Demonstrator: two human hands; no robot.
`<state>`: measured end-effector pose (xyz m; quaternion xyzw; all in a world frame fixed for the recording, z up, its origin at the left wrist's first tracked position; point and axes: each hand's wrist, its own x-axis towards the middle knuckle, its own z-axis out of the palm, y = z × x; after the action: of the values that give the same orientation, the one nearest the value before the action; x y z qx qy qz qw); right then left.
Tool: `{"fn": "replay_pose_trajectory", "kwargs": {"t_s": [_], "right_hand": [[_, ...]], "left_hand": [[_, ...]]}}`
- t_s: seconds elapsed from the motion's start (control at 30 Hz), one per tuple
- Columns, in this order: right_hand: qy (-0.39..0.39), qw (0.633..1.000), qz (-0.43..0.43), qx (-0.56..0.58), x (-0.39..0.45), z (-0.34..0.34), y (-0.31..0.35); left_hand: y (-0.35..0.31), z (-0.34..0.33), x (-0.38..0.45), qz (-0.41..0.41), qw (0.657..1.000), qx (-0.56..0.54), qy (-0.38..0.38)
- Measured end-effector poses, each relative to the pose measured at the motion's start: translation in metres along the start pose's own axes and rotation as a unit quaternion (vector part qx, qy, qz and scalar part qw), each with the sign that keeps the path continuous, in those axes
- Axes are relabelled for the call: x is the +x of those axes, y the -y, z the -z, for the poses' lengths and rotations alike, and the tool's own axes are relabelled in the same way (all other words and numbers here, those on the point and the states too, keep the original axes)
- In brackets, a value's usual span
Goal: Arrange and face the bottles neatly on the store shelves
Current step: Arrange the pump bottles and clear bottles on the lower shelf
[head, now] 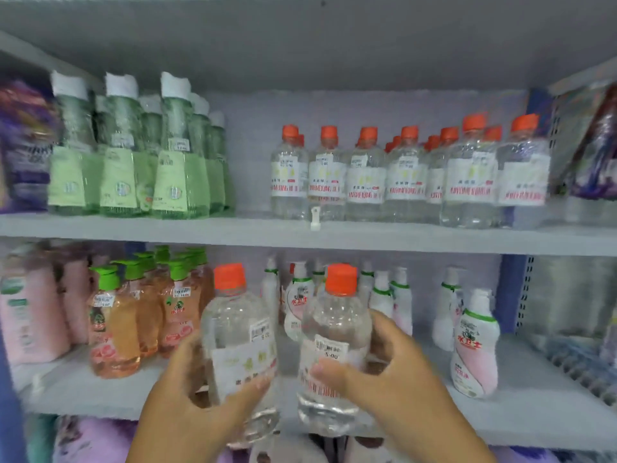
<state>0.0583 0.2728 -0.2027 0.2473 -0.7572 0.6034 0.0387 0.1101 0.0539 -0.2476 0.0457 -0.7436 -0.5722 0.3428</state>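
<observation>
Midway, by the look: orange-capped row (400, 175) on upper shelf (200, 230) mostly faced; left hand (187, 396) wrapped round one clear bottle (238, 335), right hand (377, 372) round another (334, 332), both unshelved, gap (252, 155) left of row waiting

I see two clear bottles with orange caps held upright, side by side, in front of the lower shelf (500, 426). The left bottle (238, 332) has a white label and a small price sticker near its shoulder, and it tilts slightly. The right bottle (335, 339) shows a barcode sticker above red lettering. On the upper shelf (200, 228) a row of matching orange-capped bottles (404, 175) stands upright with labels facing out, some set behind others. The picture is blurred, so I cannot read the labels.
</observation>
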Motion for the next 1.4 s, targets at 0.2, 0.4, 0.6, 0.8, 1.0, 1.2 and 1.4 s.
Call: {"fn": "replay_pose_trajectory", "kwargs": {"t_s": [0.2, 0.4, 0.6, 0.8, 1.0, 1.2, 1.4], "right_hand": [[-0.071, 0.989, 0.126, 0.005, 0.009, 0.07, 0.107], [-0.165, 0.973, 0.151, -0.056, 0.076, 0.117, 0.132], [-0.223, 0.961, 0.104, -0.126, 0.122, 0.137, 0.093], [-0.299, 0.886, 0.11, -0.337, 0.137, 0.136, 0.079], [-0.287, 0.867, 0.094, -0.397, 0.144, 0.141, 0.076], [-0.28, 0.832, 0.135, -0.46, 0.142, 0.133, 0.048], [-0.332, 0.786, 0.162, -0.497, 0.151, 0.14, 0.046]], "left_hand": [[-0.134, 0.001, 0.018, -0.123, 0.991, -0.047, 0.026], [-0.192, -0.054, 0.082, -0.166, 0.983, -0.002, 0.075], [-0.191, -0.114, 0.141, -0.149, 0.981, 0.074, 0.101], [-0.179, -0.146, 0.163, -0.121, 0.972, 0.128, 0.154], [-0.173, -0.156, 0.171, -0.079, 0.968, 0.121, 0.204], [-0.162, -0.171, 0.171, -0.071, 0.983, 0.117, 0.121], [-0.15, -0.174, 0.179, -0.082, 0.98, 0.138, 0.116]]}}
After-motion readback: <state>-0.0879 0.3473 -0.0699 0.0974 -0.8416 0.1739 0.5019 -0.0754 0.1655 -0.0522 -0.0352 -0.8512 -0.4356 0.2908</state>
